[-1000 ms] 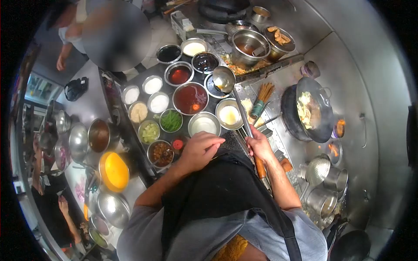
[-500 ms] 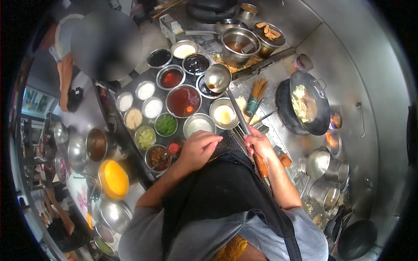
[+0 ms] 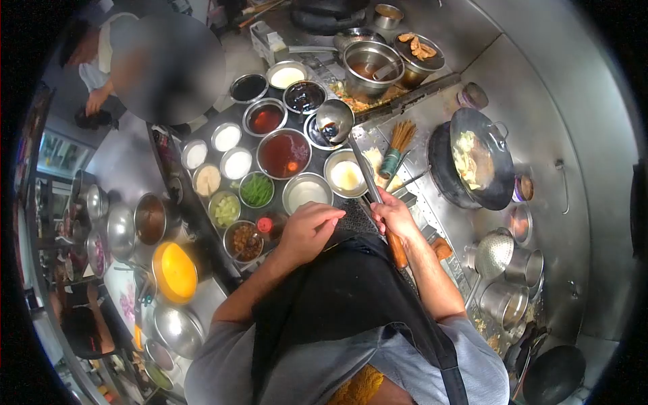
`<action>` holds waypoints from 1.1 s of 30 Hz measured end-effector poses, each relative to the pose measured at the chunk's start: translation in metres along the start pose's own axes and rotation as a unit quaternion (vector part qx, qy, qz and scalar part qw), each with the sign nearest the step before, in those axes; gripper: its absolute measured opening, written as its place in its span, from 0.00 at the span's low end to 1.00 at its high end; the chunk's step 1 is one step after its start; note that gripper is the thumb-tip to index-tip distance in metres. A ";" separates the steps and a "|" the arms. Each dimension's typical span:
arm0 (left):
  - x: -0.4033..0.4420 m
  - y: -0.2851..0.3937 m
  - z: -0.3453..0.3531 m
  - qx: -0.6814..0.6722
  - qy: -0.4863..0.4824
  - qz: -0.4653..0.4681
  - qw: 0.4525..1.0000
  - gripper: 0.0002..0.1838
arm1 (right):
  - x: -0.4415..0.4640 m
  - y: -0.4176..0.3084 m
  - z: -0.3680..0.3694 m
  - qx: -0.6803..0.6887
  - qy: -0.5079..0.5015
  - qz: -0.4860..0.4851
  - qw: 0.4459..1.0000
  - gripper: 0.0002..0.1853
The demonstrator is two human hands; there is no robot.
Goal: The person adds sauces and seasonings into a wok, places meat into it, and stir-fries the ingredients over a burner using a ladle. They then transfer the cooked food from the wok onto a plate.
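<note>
My right hand [image 3: 394, 217] is wrapped round the lower shaft of a long ladle [image 3: 335, 119] with a wooden handle. The ladle's bowl holds a little dark liquid and hangs over a bowl of dark sauce [image 3: 313, 137]. Below it stand a bowl with pale yellow contents [image 3: 346, 175] and a large bowl of red sauce [image 3: 278, 160]. My left hand [image 3: 312, 228] is held near my apron, beside a bowl of whitish liquid [image 3: 307, 194], fingers together and curled, with nothing seen in it. To the right, a wok [image 3: 496, 175] holds pale chopped food.
A bamboo brush [image 3: 399, 145] lies between the ladle and the wok. Seasoning bowls, green onions [image 3: 257, 190] and a red-capped bottle [image 3: 264, 224] stand at the left. A steel pot [image 3: 373, 67] is at the back. Other people are at work at the left edge [image 3: 101, 94].
The ladle, earlier tilted with a brownish patch in its bowl, now shows dark liquid there. My right hand has shifted slightly left. My left hand has hardly moved. The person at upper left has moved.
</note>
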State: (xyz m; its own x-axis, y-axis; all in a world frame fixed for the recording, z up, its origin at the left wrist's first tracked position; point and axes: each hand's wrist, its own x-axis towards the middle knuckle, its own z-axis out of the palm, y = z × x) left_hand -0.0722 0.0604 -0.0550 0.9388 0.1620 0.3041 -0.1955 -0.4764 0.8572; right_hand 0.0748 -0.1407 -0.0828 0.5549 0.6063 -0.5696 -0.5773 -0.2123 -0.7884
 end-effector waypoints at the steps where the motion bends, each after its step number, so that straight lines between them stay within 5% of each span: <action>1: 0.000 0.000 0.000 0.001 0.001 0.000 1.000 0.10 | -0.001 0.001 -0.001 0.000 -0.001 0.000 1.000 0.34; 28: 0.006 0.004 0.015 0.008 -0.011 0.020 1.000 0.09 | -0.009 -0.002 -0.003 -0.045 0.040 -0.028 0.998 0.31; 33: 0.008 0.009 0.022 0.013 -0.018 0.010 1.000 0.08 | -0.018 -0.002 -0.022 0.130 -0.020 -0.005 0.991 0.30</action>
State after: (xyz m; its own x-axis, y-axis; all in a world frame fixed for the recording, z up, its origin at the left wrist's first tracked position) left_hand -0.0601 0.0386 -0.0539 0.9444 0.1219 0.3053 -0.2071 -0.5007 0.8405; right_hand 0.0793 -0.1682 -0.0757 0.5399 0.6384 -0.5486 -0.7098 -0.0050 -0.7044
